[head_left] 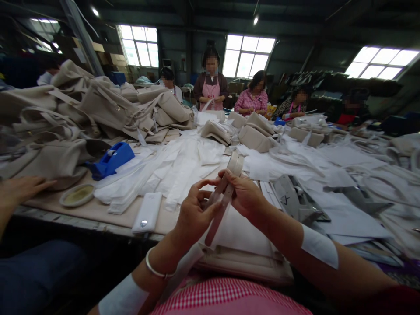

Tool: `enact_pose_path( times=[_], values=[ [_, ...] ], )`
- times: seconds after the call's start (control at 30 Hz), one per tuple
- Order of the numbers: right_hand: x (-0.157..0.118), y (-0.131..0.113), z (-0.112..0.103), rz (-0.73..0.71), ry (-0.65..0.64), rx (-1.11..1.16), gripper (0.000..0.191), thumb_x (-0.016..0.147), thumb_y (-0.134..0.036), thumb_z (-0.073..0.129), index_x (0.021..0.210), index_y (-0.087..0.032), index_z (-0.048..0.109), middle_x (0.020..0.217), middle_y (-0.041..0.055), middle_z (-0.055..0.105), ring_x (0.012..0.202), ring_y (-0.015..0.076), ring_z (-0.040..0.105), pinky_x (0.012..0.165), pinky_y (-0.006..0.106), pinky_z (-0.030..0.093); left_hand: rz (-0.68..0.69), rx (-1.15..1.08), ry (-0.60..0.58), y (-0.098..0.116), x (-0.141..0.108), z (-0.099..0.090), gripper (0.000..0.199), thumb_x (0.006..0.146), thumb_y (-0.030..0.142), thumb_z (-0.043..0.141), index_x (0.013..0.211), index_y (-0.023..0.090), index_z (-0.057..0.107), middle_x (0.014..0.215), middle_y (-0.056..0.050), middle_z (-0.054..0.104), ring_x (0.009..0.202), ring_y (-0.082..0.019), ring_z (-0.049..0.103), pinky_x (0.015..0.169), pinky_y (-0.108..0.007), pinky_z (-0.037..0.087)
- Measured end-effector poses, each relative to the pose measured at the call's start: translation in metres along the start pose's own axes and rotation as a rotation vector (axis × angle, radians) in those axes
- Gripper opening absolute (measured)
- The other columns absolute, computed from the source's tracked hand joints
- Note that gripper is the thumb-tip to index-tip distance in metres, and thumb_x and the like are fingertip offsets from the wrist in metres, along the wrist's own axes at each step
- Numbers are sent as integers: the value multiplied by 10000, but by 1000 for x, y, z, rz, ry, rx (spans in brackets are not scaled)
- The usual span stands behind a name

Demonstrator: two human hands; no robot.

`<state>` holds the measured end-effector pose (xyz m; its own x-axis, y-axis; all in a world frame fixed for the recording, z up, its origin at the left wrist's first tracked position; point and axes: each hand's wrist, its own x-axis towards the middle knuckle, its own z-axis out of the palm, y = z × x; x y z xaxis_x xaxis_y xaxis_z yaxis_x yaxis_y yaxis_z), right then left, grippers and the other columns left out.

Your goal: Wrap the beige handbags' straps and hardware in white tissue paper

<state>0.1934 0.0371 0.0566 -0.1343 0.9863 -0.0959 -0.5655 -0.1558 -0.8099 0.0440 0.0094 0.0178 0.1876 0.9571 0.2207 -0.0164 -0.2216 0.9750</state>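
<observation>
Clamped in the grip of left hand (194, 211) and right hand (246, 194), the strap (218, 224) protrudes both ways.

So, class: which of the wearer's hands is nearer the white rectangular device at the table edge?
Left. The left hand is to the right of the white rectangular device, apart from it; the right hand is farther right.

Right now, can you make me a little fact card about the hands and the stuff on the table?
Left hand: holds a long, flat, beige-brown strap
Right hand: pinches that strap higher up
Left side: white rectangular block; blue plastic tape dispenser
Right side: grey angular tape dispenser
Far left: another person's hand by beige bags
</observation>
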Motion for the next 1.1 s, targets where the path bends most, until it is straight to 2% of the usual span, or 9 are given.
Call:
enact_pose_path(
  times=[0.1,0.2,0.47,0.67,0.77,0.83,0.9,0.97,1.1],
  values=[
    [-2,3,0,-96,27,-81,240,808,-404,711,870,-176,671,814,49,740,773,179,670,710,305,503,-93,61,113,-2,1,-1,428,748,345,758,1095,162,589,834,-37,717,725,-167,682,635,-263,537],
    [-3,4,-2,-148,48,-143,257,816,-430,698,870,-180,696,879,56,745,867,194,667,790,325,485,-110,172,131,0,2,-2,204,756,345,743,844,165,699,761,-27,728,718,-164,673,667,-267,524],
    [-4,-1,-5,-295,-4,-367,285,889,-452,615,933,-204,748,995,54,736,962,205,626,910,351,420,-189,41,182,10,3,-6,173,766,356,735,819,195,772,785,-26,770,750,-174,690,689,-262,530],
    [-10,11,2,-239,-99,-290,259,884,-426,637,975,-213,754,1160,77,708,1123,246,597,1000,408,416,-49,140,203,24,3,-2,119,800,292,699,823,201,772,785,-12,770,736,-164,691,686,-255,540],
    [-19,23,6,-225,-128,-261,248,870,-420,659,990,-225,753,1306,61,639,1250,243,526,1090,406,361,5,137,213,25,3,0,141,825,300,679,857,190,762,811,-13,770,739,-157,690,674,-242,543],
    [-22,25,5,-159,-129,-244,307,854,-453,668,1056,-233,740,1303,57,642,1254,233,527,1123,401,327,52,158,212,24,2,0,126,836,273,667,853,184,754,801,-14,766,720,-149,686,660,-232,542],
    [-18,18,1,-41,-131,-151,419,830,-541,655,1099,-227,723,1217,74,689,1190,244,577,1094,428,366,119,231,193,23,-1,-1,108,843,237,658,861,193,755,807,-12,767,719,-144,686,673,-228,540],
    [-7,5,-4,45,-112,-30,471,817,-606,621,1032,-204,735,1114,94,726,1106,262,627,1004,446,453,179,313,168,22,-4,-3,115,850,214,648,882,209,759,825,-13,772,738,-147,694,699,-232,540],
    [9,-9,-7,27,-11,-38,297,826,-464,657,877,-188,754,1116,86,728,1038,245,650,859,383,524,196,359,154,22,-7,-2,134,863,207,629,894,206,760,813,-24,773,721,-158,700,690,-247,546]
  ],
)
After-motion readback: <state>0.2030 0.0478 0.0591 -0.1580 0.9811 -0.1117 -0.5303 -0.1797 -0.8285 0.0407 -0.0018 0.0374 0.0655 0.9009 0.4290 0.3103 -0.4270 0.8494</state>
